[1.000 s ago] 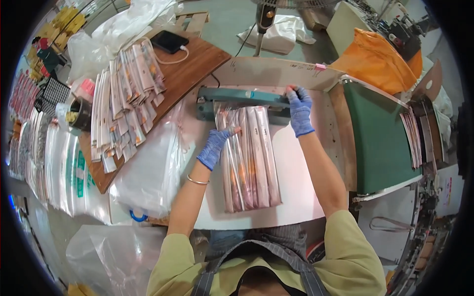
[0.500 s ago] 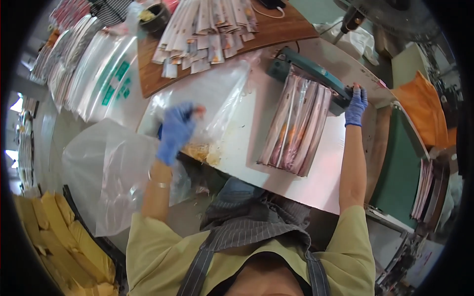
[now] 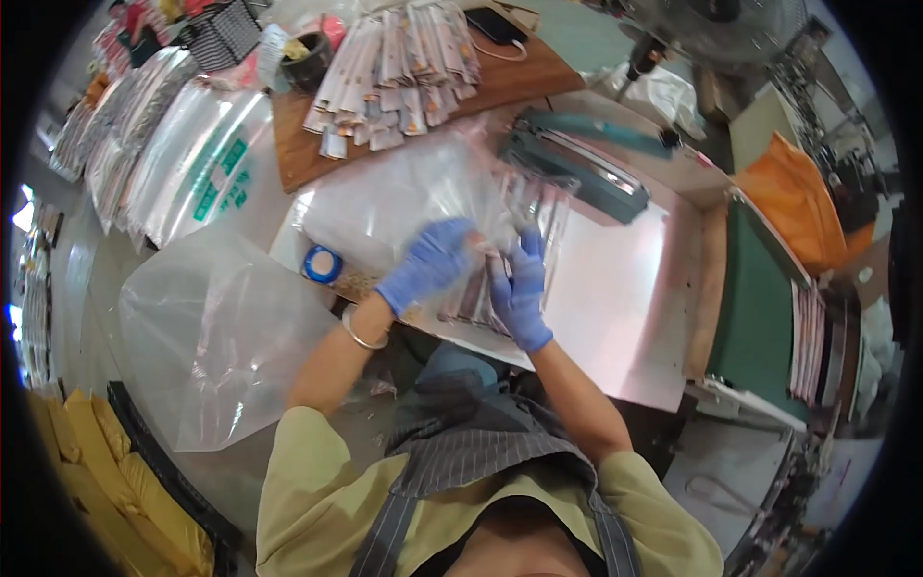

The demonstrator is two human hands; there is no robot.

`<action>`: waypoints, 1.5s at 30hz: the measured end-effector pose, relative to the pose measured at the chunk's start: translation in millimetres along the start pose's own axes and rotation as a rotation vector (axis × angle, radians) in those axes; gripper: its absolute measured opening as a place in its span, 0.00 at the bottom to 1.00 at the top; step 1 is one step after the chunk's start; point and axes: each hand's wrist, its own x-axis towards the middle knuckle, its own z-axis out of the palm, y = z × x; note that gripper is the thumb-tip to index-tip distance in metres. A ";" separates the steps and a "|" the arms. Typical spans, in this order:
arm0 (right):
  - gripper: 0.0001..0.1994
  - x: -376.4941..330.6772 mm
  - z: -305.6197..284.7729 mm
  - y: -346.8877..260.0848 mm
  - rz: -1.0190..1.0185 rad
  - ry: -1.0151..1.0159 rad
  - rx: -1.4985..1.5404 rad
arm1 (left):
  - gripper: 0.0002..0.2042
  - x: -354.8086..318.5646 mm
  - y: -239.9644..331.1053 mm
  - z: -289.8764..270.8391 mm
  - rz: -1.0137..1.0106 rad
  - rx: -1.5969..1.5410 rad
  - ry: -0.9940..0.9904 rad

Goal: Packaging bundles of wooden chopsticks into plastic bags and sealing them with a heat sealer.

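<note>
Just in front of the green heat sealer [image 3: 577, 168] on the tabletop [image 3: 625, 308], the left hand [image 3: 430, 264] grasps a clear plastic bag [image 3: 423, 188] held open, seemingly so the right hand [image 3: 520, 293], clenched on a bundle of slim packets [image 3: 481, 293], can slide them inside.

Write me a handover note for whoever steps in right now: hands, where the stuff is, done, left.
Left hand: blue glove, gripping the clear plastic bag at its near edge.
Right hand: blue glove, holding the bundle of long flat packets against that bag.
Heat sealer: behind the hands on the white table, nothing under its bar.
Loose packets: heaped on the wooden board at the back.
Done: bundle gathered in hand at the bag.
Left: how far the bundle is inside the bag cannot be told; the bag looks unsealed, away from the sealer.
</note>
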 end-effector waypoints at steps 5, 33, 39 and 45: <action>0.04 16.2 -31.0 -0.3 -0.076 0.059 -0.319 | 0.12 35.1 3.8 -53.1 -0.705 0.090 -0.060; 0.42 19.1 -102.1 272.0 0.721 0.550 0.042 | 0.17 -55.7 104.3 78.4 0.122 -0.127 -0.560; 0.11 -56.9 -90.0 170.7 0.352 0.287 -0.227 | 0.15 -73.0 28.0 86.2 0.156 0.151 -0.528; 0.18 -198.2 -164.0 98.6 0.344 0.228 -0.782 | 0.24 -19.6 53.3 128.6 0.034 0.189 -0.859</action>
